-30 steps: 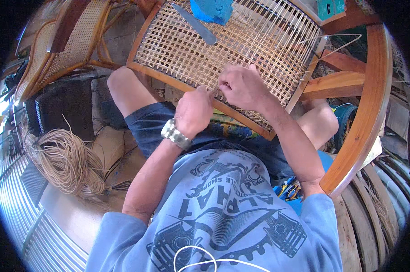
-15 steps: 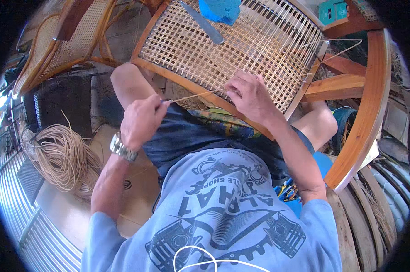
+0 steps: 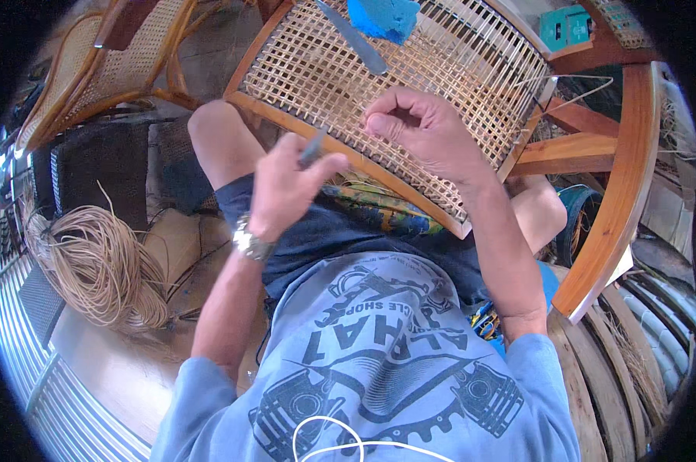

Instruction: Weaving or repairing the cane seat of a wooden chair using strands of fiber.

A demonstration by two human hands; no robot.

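Note:
A woven cane panel (image 3: 317, 85) in a brown wooden frame leans across my knees. My left hand (image 3: 290, 185), wearing a metal watch, is closed on a small grey blade (image 3: 313, 147), slightly blurred, its tip pointing up beside the frame's near rail. Over the near part of the weave, my right hand (image 3: 433, 142) is pinched with thumb and forefinger together; whatever lies between the fingertips is too small to make out. A loose cane strand (image 3: 567, 78) loops out past the frame's right side.
A flat grey pointed tool (image 3: 354, 38) and a blue cloth-like piece (image 3: 386, 18) lie on the panel. A coil of cane (image 3: 98, 266) is at left, a cane-backed chair (image 3: 94, 73) at upper left. A curved wooden armrest (image 3: 625, 192) stands at right, a green box (image 3: 565, 28) beyond.
My left hand has moved right and up toward the frame, and the blade now shows in it. The strand stretched between my hands is no longer seen. My right hand has shifted slightly.

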